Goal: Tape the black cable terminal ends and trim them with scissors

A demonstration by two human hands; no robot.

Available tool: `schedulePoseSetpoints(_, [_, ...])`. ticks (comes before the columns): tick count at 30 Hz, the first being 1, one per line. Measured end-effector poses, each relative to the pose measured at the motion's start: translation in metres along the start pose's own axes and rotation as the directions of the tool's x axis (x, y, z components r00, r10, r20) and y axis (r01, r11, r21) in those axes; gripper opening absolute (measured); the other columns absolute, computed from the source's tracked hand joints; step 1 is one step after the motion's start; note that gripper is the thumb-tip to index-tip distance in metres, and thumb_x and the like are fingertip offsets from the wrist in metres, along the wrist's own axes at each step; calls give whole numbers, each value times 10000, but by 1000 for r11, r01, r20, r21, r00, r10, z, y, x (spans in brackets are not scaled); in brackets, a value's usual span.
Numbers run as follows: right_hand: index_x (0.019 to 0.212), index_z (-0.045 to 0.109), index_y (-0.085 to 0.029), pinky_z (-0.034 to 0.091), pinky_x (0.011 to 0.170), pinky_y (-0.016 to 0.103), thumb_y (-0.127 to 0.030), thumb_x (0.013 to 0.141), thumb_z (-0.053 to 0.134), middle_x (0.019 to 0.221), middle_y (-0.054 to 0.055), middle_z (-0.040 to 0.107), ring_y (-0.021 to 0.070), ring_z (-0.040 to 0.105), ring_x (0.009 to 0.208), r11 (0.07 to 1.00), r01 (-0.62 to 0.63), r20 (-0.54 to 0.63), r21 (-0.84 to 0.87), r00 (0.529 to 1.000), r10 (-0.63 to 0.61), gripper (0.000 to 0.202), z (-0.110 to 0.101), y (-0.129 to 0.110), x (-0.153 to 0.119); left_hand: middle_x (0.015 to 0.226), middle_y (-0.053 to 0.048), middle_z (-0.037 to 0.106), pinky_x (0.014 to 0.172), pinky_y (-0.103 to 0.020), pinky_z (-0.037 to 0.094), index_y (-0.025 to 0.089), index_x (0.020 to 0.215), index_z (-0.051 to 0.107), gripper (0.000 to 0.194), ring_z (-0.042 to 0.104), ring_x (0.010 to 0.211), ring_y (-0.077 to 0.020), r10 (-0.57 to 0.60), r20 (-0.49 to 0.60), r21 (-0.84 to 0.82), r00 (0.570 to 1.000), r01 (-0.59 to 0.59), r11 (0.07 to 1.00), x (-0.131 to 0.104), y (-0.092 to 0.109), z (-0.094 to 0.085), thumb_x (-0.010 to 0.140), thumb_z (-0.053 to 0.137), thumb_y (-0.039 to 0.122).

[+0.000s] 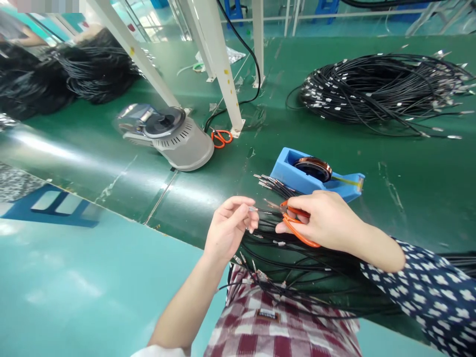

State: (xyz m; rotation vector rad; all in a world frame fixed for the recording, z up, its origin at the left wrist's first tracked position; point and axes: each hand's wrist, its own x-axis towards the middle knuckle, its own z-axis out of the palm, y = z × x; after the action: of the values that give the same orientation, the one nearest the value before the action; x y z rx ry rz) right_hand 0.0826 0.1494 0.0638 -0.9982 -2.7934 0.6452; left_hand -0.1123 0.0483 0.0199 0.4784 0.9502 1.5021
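Observation:
Between thumb and fingertips, my left hand (pixel 231 225) pinches the pale tip of a thin black cable (pixel 273 212). My right hand (pixel 327 220) is wrapped round the orange handles of a pair of scissors (pixel 300 232), whose blades point left close to the pinched cable end. Beneath both hands lies a loose bundle of black cables (pixel 301 255) with metal ends, partly hidden by my right hand and spilling to the table edge. Just beyond my right hand sits a blue tape dispenser (pixel 308 173) with a roll of amber tape (pixel 316 169).
Left of centre stands a grey round machine (pixel 184 144) by white metal legs (pixel 226 84). A second pair of orange scissors (pixel 222 139) lies beside it. A large coil of black cables (pixel 372 91) rests far right; more cable piles (pixel 96 69) and a person's arm (pixel 28 37) appear far left.

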Motion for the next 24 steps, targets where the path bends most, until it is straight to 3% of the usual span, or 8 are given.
schedulePoseSetpoints(6, [616, 506, -207, 221, 522, 255, -638, 832, 572, 512, -35, 552, 112, 434, 499, 1000, 23, -6, -18, 1000, -23, 486, -2, -3, -1, 681, -40, 722, 509, -177, 493, 158, 866, 697, 154, 647, 555, -109, 8, 12, 6, 1000, -8, 1000, -3, 0, 0, 802, 768, 278])
schedulePoseSetpoints(17, [581, 529, -199, 205, 506, 257, -592, 848, 577, 515, -31, 571, 100, 392, 475, 990, 128, 16, -52, 992, -128, 478, -8, -3, 0, 636, -37, 703, 498, -184, 482, 156, 784, 762, 140, 622, 533, -102, 79, -102, 90, 992, -70, 993, -5, -3, 1, 729, 818, 273])
schedulePoseSetpoints(24, [565, 538, -195, 197, 514, 253, -490, 795, 680, 499, -44, 557, 102, 347, 476, 979, 154, 16, -132, 988, -153, 399, -10, -6, 4, 621, -27, 698, 487, -181, 471, 174, 795, 773, 107, 623, 526, -101, 104, -68, 91, 992, -98, 991, -9, -3, 4, 752, 801, 267])
